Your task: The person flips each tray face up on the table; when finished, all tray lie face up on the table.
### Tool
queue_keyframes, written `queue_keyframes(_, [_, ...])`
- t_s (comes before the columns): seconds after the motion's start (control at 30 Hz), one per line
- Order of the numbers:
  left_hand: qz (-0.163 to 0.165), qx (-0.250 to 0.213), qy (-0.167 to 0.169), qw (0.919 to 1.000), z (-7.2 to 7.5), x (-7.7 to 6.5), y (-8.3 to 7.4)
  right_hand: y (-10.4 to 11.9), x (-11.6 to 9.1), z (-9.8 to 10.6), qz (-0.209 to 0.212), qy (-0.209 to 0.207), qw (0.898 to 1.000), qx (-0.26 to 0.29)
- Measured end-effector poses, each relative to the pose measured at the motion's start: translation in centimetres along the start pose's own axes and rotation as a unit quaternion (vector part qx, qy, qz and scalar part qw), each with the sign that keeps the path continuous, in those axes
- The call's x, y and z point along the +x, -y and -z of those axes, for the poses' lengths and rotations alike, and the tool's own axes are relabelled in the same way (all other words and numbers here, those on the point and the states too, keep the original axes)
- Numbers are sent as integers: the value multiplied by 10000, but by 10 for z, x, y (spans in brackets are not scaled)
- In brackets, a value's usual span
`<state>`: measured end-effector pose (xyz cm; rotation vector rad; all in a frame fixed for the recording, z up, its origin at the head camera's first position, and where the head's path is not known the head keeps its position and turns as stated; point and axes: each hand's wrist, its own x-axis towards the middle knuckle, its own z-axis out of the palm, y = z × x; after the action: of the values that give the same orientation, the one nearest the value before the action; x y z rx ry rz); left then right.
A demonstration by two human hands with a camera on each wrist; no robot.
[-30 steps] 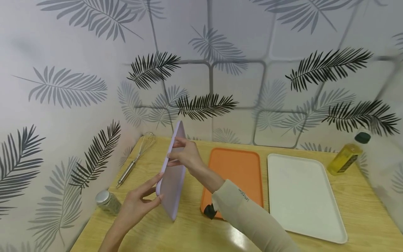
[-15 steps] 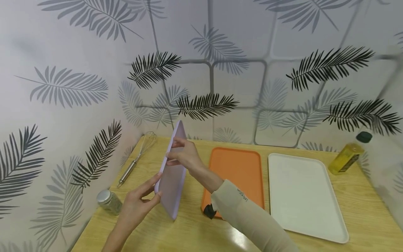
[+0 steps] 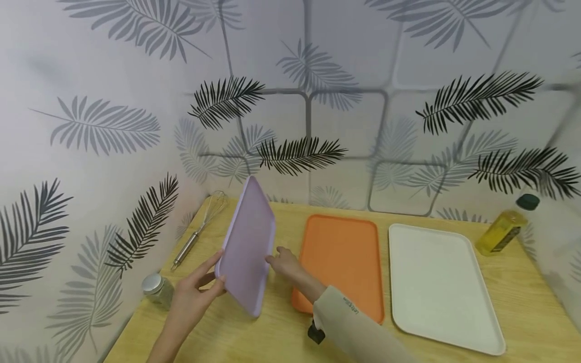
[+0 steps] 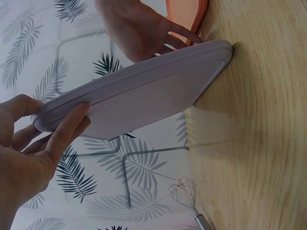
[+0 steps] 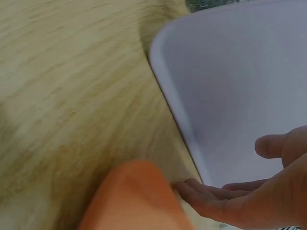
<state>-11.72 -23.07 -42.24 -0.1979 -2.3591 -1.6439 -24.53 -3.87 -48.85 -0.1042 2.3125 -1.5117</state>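
Note:
A lavender tray point(image 3: 247, 247) stands tilted up on its lower edge on the wooden table, its inside facing right. My left hand point(image 3: 192, 297) pinches its near upper rim; in the left wrist view the thumb and fingers of that hand point(image 4: 36, 143) lie on opposite faces of the tray point(image 4: 144, 96). At the tray's lower right edge is my right hand point(image 3: 287, 264). The right wrist view shows this hand point(image 5: 254, 201) with fingers extended and thumb apart, fingertips right by the tray's rim point(image 5: 184, 120), gripping nothing.
An orange tray point(image 3: 340, 262) lies right of the lavender one, with a white tray point(image 3: 442, 287) beyond it. An oil bottle point(image 3: 504, 229) stands at the far right. Left lie a whisk point(image 3: 199, 229) and a lidded glass jar point(image 3: 158, 291). Patterned walls point(image 3: 345, 126) bound the table.
My right hand has left the tray's upper rim and moved down and right to its lower edge. The tray has turned, showing more of its inside. My left hand keeps its hold.

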Motion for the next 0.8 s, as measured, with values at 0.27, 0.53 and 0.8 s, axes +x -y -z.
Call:
queue_keyframes(0.27, [394, -279, -224, 9986, 2, 1, 2, -4, 2, -6, -77, -105, 9995, 279])
queue_keyframes(0.53, [656, -636, -325, 9953, 6, 5, 4, -9, 5, -5, -179, -193, 9971, 715])
queue_keyframes(0.8, [767, -995, -345, 9915, 14, 8, 7, -15, 9, 3, -247, -203, 9914, 1271])
